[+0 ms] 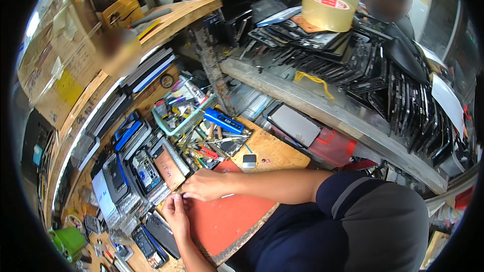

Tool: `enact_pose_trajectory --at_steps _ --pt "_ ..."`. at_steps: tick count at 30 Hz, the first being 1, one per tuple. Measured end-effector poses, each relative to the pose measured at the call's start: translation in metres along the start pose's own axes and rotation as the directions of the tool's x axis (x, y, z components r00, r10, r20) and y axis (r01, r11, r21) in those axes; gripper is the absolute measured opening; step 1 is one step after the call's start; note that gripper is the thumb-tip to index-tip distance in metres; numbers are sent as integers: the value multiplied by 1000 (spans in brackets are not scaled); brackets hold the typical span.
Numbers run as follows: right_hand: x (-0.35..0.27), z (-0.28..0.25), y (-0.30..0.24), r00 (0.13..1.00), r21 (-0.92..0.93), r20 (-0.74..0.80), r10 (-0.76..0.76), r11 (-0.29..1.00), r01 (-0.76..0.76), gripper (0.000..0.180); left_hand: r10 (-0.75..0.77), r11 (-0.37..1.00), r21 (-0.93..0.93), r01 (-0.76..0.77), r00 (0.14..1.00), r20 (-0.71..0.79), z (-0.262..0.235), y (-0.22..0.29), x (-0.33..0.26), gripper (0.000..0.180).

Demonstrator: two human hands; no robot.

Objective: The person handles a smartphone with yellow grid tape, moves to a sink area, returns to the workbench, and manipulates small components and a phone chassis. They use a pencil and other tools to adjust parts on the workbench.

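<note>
Both hands meet at the left edge of a red mat [227, 219] on a cluttered wooden workbench [275, 152]. Right hand [204, 185] comes in from the right, knuckles up, fingers curled together with the tips pinched down at a small pale part [177, 196]; the part is mostly hidden, cannot tell what it is. Left hand [176, 211] comes from the lower edge, fingers bent and pressed close, fingertips touching the same spot from below. So the part sits right between the two sets of fingertips, at the mat's left edge.

Just beyond the fingertips, to the left: a row of opened phones and phone boards [146, 171] stacked side by side. Just above the right fingers: loose hand tools with red grips [206, 152]. Further up from them, a blue tool [223, 121] and a green wire basket [182, 119] full of small items. Near the right wrist, a small dark block [249, 160] on the wood. Well apart, up on the shelf, a roll of tan tape [328, 9] on piles of dark phone screens [388, 78].
</note>
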State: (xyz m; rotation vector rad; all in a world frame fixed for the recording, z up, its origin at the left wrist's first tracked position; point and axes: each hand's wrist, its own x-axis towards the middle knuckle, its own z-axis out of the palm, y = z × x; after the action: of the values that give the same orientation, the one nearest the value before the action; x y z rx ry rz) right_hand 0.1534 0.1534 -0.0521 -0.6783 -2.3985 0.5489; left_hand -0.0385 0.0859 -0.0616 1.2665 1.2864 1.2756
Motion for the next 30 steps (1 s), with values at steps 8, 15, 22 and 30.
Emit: enact_pose_trajectory --at_steps 8,15,22,30 --pt "1 -3 4 988 82 -145 -54 994 67 19 183 972 168 -166 978 -95 5 -13 5 20" --pt "5 -10 -21 995 110 -75 66 992 -58 9 94 985 156 -79 992 -88 -1 -8 8 26" --pt "4 -3 -16 978 188 -168 123 978 -91 8 190 959 228 -168 978 -81 2 -1 4 26" --pt "5 -4 -28 984 178 -171 42 984 -11 14 224 932 324 -164 961 -159 4 6 -1 31"
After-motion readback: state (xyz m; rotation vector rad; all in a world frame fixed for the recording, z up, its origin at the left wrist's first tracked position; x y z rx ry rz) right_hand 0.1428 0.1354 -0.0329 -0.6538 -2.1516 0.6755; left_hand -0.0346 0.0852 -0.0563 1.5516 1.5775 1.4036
